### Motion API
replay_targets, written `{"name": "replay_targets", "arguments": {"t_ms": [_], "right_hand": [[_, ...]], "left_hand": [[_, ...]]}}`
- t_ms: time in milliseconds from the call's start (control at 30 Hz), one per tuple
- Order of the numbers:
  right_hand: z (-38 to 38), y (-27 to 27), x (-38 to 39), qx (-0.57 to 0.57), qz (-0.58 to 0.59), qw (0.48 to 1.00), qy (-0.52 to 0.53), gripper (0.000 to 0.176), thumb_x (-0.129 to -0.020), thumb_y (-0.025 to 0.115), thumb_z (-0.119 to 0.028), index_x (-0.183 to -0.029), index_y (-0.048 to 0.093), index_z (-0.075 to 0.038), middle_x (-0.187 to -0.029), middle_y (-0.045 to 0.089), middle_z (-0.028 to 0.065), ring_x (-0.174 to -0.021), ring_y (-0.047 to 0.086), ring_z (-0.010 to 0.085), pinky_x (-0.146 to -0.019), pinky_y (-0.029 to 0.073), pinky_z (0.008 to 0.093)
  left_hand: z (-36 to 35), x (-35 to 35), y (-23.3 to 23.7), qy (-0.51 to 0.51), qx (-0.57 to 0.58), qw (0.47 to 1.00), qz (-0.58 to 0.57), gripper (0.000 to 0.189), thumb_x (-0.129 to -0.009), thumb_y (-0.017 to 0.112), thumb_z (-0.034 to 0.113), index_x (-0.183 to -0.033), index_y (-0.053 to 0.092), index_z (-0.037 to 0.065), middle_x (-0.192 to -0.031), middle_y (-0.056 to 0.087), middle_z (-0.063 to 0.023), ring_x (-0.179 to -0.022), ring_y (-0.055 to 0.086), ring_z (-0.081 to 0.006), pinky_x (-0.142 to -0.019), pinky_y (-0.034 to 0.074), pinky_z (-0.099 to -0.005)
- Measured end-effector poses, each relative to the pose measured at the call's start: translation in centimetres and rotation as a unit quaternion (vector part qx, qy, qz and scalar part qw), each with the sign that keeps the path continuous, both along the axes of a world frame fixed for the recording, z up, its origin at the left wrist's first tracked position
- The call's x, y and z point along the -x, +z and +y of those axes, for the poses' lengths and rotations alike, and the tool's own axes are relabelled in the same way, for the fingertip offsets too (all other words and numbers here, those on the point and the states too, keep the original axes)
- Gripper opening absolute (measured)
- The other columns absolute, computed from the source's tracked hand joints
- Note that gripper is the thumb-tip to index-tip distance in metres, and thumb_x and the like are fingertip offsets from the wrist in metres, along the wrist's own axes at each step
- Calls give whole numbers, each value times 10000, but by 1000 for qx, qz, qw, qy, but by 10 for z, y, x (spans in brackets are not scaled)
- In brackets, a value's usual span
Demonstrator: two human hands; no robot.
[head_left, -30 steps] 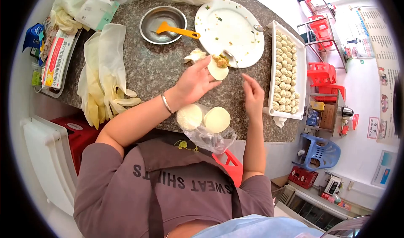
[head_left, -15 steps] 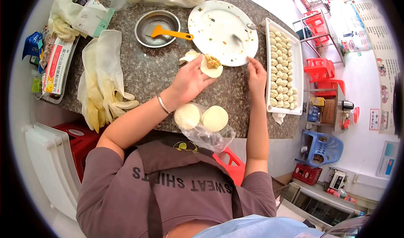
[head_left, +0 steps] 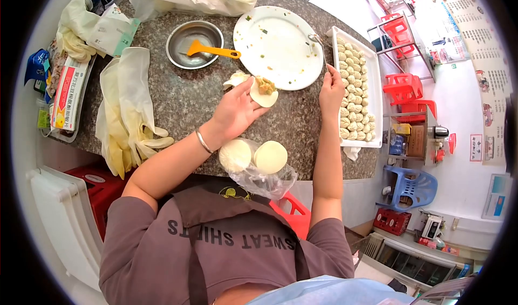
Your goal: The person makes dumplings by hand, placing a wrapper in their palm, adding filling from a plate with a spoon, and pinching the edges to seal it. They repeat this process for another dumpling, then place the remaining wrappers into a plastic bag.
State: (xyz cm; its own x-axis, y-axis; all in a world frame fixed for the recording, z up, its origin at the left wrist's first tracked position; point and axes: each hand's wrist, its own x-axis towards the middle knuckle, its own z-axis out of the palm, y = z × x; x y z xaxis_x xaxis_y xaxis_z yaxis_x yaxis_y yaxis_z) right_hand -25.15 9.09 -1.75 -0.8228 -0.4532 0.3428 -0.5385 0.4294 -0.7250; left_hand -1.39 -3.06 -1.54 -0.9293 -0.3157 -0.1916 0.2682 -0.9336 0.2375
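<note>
My left hand [head_left: 234, 110] is palm up over the granite counter [head_left: 189, 97] and holds a round dumpling wrapper [head_left: 264, 93] with a lump of filling on it. My right hand [head_left: 330, 88] is between the white plate [head_left: 275, 46] and the tray of dumplings [head_left: 356, 89]. Its fingers pinch the handle of a metal spoon [head_left: 319, 45] that lies across the plate's right rim. The plate holds only scraps of filling. A piece of dough [head_left: 236, 79] lies by my left fingertips.
Two stacks of wrappers in a plastic bag [head_left: 253, 159] sit at the counter's near edge. A steel bowl [head_left: 190, 40] with an orange spatula [head_left: 213, 50] stands beside the plate. Rubber gloves [head_left: 127, 105] and boxes [head_left: 67, 92] lie left. Red stools and a blue chair stand right.
My right hand has moved up from the counter to the plate's right rim and taken the spoon, which has shifted from the plate's near side to its right edge. My left hand keeps the filled wrapper.
</note>
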Motion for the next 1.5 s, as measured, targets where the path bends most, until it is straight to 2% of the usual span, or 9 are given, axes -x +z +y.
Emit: {"name": "replay_targets", "arguments": {"t_ms": [200,300,600,700,833,1067,1133,1300,1500], "right_hand": [[0,4,-11,-130,-50,990,32,271,-922,489,-109,-1125,630,4,-902,690,142,-753,640,206,-706,490,330],[-9,4,7,5,31,999,12,278,-913,489,-105,-1124,618,22,-967,674,190,-850,649,254,-768,492,338],[-18,16,-4,-93,8,995,26,280,-909,494,-107,-1139,627,-19,-836,681,162,-707,637,219,-666,489,340],[-13,-7,13,16,48,997,51,273,-917,493,-95,-1140,624,-7,-848,678,121,-674,588,153,-642,466,292],[-9,2,24,-20,-14,1000,-19,271,-915,492,-86,-1132,617,15,-801,650,93,-670,556,143,-644,453,282],[-11,-2,-6,-58,-94,991,74,282,-917,502,-97,-1147,606,31,-739,604,61,-614,474,97,-593,414,281],[-14,3,0,32,-29,998,34,280,-921,497,-98,-1144,607,31,-764,615,68,-630,485,104,-607,422,275],[-6,-6,4,-31,56,997,51,274,-927,483,-98,-1142,619,5,-799,645,111,-646,537,132,-600,434,289],[-12,-4,5,-28,17,998,48,267,-928,479,-106,-1123,625,3,-706,633,104,-599,538,152,-576,430,315]], "left_hand": [[-1,0,1,3,-5,1000,1,513,-981,462,287,-1371,314,-11,-1361,451,-150,-1259,459,-292,-1054,373,-436],[1,-1,2,-6,9,1000,-13,517,-980,464,296,-1371,317,-9,-1362,450,-149,-1261,457,-291,-1051,376,-432],[0,0,0,-3,2,1000,-8,514,-978,462,304,-1367,329,-4,-1350,464,-146,-1246,469,-283,-1052,371,-433],[1,0,1,-3,8,1000,-15,513,-979,461,304,-1363,332,-9,-1348,466,-150,-1249,467,-282,-1050,374,-431],[0,0,-1,-4,5,1000,-12,509,-981,456,304,-1360,335,-13,-1350,465,-153,-1250,468,-279,-1048,379,-425],[0,0,-4,-4,3,1000,-6,511,-981,456,302,-1365,331,-12,-1360,456,-155,-1254,463,-281,-1054,371,-427],[0,0,-4,-3,5,1000,-7,511,-980,459,301,-1364,333,-10,-1360,456,-153,-1256,461,-280,-1056,367,-427],[0,0,-3,0,4,1000,-4,511,-977,461,304,-1364,335,-5,-1366,452,-145,-1260,457,-280,-1064,355,-431],[1,-1,-4,-3,15,1000,-13,513,-976,462,302,-1372,325,5,-1377,441,-141,-1266,451,-285,-1067,349,-439]]}}
